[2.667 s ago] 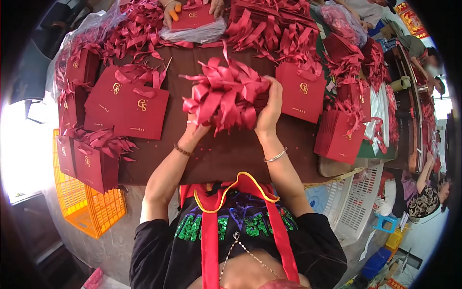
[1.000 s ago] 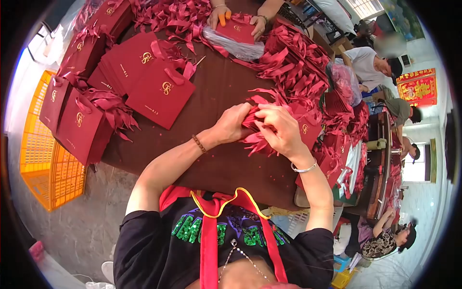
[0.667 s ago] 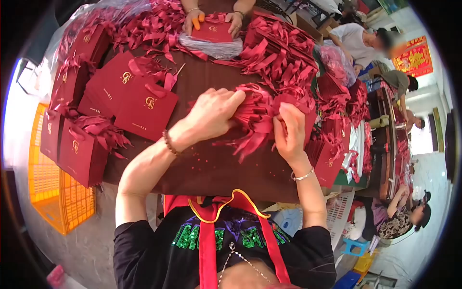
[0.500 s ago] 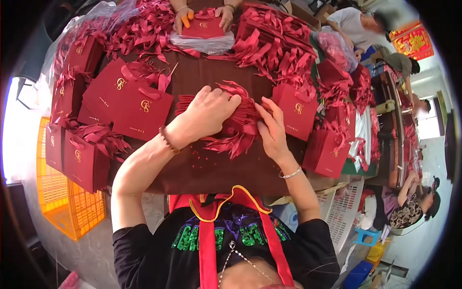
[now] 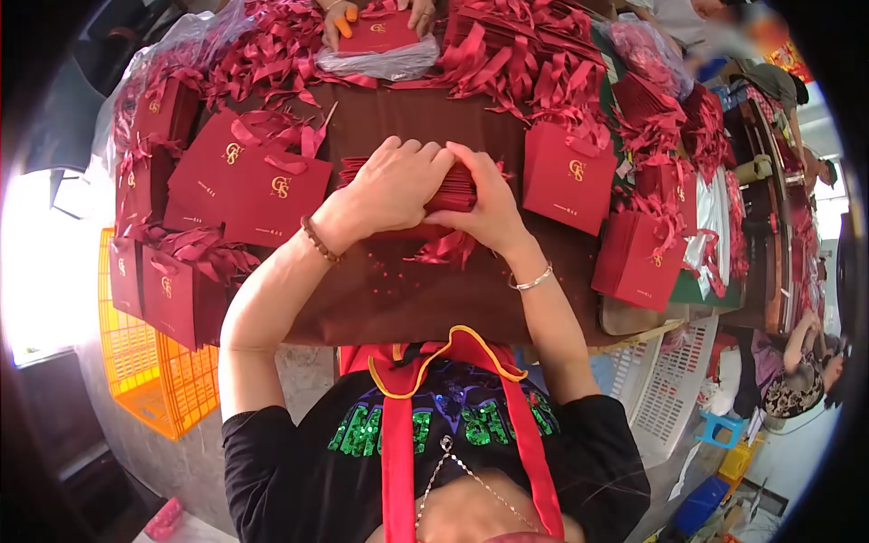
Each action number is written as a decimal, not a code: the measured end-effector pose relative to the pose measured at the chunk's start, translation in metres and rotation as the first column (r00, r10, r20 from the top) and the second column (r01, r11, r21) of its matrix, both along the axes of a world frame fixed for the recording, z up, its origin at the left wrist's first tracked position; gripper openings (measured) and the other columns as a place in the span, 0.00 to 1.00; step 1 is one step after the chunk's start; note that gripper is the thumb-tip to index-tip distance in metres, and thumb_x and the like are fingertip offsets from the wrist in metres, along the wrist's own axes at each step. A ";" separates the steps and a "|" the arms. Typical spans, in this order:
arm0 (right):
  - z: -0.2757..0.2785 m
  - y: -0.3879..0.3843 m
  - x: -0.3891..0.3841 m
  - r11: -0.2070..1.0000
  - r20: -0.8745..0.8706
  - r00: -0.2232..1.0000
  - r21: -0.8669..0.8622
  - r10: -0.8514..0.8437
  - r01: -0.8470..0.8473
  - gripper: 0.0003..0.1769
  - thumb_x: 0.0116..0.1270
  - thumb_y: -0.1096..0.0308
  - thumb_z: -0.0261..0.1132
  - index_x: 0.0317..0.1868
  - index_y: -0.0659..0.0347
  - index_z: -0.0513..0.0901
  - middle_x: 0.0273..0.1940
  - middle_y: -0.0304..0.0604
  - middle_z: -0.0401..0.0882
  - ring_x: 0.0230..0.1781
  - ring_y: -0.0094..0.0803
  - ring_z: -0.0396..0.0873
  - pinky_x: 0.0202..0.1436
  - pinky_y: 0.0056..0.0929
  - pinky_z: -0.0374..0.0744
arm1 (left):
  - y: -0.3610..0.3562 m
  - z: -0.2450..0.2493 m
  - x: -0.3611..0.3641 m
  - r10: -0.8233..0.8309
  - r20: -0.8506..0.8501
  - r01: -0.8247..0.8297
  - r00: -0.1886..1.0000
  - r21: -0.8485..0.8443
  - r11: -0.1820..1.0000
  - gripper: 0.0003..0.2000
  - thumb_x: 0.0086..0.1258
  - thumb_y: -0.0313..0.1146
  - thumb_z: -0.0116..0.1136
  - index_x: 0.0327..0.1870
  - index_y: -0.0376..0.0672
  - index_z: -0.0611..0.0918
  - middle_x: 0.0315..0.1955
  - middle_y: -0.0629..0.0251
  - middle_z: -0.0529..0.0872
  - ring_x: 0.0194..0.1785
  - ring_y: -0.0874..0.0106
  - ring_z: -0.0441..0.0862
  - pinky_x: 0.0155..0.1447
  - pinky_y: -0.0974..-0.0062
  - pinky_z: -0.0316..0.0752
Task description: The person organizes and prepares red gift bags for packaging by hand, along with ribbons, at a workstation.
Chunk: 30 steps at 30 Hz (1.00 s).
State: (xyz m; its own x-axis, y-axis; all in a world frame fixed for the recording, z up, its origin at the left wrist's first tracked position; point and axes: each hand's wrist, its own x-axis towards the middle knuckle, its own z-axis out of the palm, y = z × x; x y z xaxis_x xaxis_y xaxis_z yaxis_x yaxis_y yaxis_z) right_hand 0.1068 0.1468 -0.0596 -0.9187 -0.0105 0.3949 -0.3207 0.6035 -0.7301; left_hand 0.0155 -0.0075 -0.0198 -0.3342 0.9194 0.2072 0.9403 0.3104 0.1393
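A stack of red paper gift bags point(image 5: 454, 190) stands edge-up on the brown table, between my two hands. My left hand point(image 5: 398, 185) lies over its left and middle part with the fingers curled down onto it. My right hand point(image 5: 489, 201) clasps the right end, thumb on the near side and fingers over the far side. Both hands meet at the top of the stack. Red ribbon handles point(image 5: 448, 248) stick out on the near side. My left palm hides part of the bags.
Flat red bags with gold lettering point(image 5: 272, 195) lie to the left, and more bags point(image 5: 568, 176) to the right. Heaped ribboned bags point(image 5: 516, 63) line the far side. Opposite, another person's hands point(image 5: 340, 23) hold a bag over clear plastic. A yellow crate point(image 5: 167, 385) stands below left.
My right hand, fingers spread beside the stack before, has closed round its right end. The ribbons at the far side are now mostly covered. The camera view has shifted slightly.
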 end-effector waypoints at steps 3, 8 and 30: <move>0.004 0.000 -0.004 1.000 -0.006 1.000 0.017 -0.002 0.002 0.41 0.41 0.63 0.76 0.57 0.62 0.69 0.47 0.46 0.72 0.48 0.42 0.71 0.54 0.34 0.69 | -0.019 0.025 -0.005 0.054 0.201 -0.017 0.978 -0.179 0.984 0.38 0.40 0.36 0.71 0.55 0.38 0.65 0.52 0.56 0.71 0.55 0.57 0.71 0.54 0.63 0.67; -0.001 0.001 -0.005 0.992 -0.084 0.996 0.117 -0.026 0.036 0.35 0.42 0.63 0.76 0.51 0.63 0.72 0.46 0.46 0.73 0.47 0.41 0.72 0.52 0.33 0.70 | -0.080 -0.013 -0.020 0.033 0.495 -0.150 0.868 0.198 0.969 0.57 0.35 0.35 0.76 0.69 0.44 0.50 0.66 0.50 0.57 0.67 0.56 0.60 0.67 0.62 0.60; -0.026 0.002 0.011 0.973 0.149 0.987 0.231 -0.061 0.025 0.81 0.30 0.38 0.76 0.69 0.62 0.25 0.71 0.56 0.32 0.72 0.50 0.32 0.70 0.53 0.31 | -0.063 -0.068 -0.006 -0.326 0.815 -0.337 0.479 0.514 0.789 0.52 0.40 0.23 0.74 0.69 0.44 0.52 0.63 0.61 0.64 0.66 0.69 0.62 0.68 0.70 0.60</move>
State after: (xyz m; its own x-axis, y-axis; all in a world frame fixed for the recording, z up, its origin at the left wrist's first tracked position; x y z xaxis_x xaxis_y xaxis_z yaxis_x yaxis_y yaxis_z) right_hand 0.1174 0.1485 -0.0861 -0.9698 -0.0424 0.2400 -0.1848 0.7701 -0.6106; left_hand 0.0098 -0.0705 -0.0880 -0.6376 0.7269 0.2552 0.2325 -0.1343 0.9633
